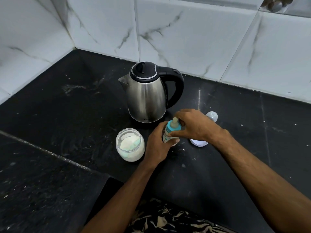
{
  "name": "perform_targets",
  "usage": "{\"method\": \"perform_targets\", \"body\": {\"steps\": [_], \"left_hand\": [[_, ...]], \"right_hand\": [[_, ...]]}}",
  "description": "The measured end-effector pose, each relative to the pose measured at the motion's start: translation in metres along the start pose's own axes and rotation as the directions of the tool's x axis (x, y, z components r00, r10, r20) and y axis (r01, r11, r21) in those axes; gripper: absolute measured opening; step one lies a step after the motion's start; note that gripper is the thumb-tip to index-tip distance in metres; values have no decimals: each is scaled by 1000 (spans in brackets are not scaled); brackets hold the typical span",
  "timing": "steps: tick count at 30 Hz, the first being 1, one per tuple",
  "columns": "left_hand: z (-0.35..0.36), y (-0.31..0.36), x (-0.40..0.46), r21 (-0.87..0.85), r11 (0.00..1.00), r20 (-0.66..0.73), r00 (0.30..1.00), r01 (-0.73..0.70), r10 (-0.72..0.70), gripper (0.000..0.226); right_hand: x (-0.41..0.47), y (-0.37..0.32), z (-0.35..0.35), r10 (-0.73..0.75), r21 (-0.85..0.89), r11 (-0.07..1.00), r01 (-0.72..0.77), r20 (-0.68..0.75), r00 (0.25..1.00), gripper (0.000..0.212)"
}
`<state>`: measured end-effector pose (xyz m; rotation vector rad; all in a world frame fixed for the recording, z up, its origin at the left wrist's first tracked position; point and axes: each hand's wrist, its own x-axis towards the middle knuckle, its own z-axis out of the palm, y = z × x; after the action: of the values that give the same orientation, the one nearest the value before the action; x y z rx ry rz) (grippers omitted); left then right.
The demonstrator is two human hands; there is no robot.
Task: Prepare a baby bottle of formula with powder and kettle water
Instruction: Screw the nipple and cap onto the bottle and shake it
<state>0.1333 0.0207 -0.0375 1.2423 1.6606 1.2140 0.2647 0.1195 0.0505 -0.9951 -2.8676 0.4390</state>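
Evidently the baby bottle [168, 134] is steadied for work at its top: the left hand [157, 145] wraps its body, holding it tilted just above the black counter [218, 165], while the right hand [195, 126] pinches the teal collar [174, 127] under the teat, probably to twist it. Just left stands the open powder jar [130, 144], within reach for scooping. Behind, toward the counter's back edge, the kettle [148, 95] waits, lid closed. A clear cap [212, 116] and white lid [199, 142] lie set aside on the right.
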Motion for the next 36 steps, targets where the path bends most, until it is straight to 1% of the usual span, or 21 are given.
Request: {"method": "perform_targets", "body": {"steps": [6, 11, 15, 17, 18, 19, 21, 24, 26, 31, 36], "left_hand": [[0, 0, 0, 9, 1000, 1, 1000, 4, -4, 61], [1, 0, 1, 33, 999, 5, 1000, 3, -3, 61], [-1, 1, 0, 32, 999, 10, 1000, 16, -16, 61], [-1, 1, -1, 27, 1000, 2, 1000, 16, -16, 59], [-1, 1, -1, 22, 1000, -3, 1000, 14, -14, 58], [-1, 1, -1, 19, 1000, -6, 1000, 14, -13, 57], [-1, 0, 0, 17, 1000, -5, 1000, 14, -14, 59], [-1, -3, 1, 16, 1000, -8, 1000, -5, 5, 61], [-1, -4, 1, 17, 1000, -5, 1000, -11, 12, 62], [0, -4, 2, 37, 999, -6, 1000, -15, 15, 65], [0, -3, 2, 47, 999, -4, 1000, -18, 18, 62]], "right_hand": [[0, -2, 5, 60, -43, 997, -62, -59, 996, 54], [-3, 2, 10, 102, 15, 995, -102, -66, 993, 55], [-4, 2, 12, 131, 35, 991, -129, -73, 989, 60], [-8, 5, 6, 130, 93, 988, -126, -33, 991, 73], [-10, 8, 2, 117, 154, 981, -115, -5, 993, 80], [-11, 11, -2, 92, 216, 972, -95, 23, 995, 83], [-12, 17, -6, 35, 285, 957, -53, 69, 997, 72], [-7, 20, -3, -24, 260, 966, -8, 119, 993, 52], [-7, 19, 0, -38, 275, 961, 8, 106, 994, 46], [-6, 25, -5, -35, 335, 942, 36, -8, 999, 49], [-7, 22, -5, -26, 289, 957, 22, 12, 1000, 47]]}}
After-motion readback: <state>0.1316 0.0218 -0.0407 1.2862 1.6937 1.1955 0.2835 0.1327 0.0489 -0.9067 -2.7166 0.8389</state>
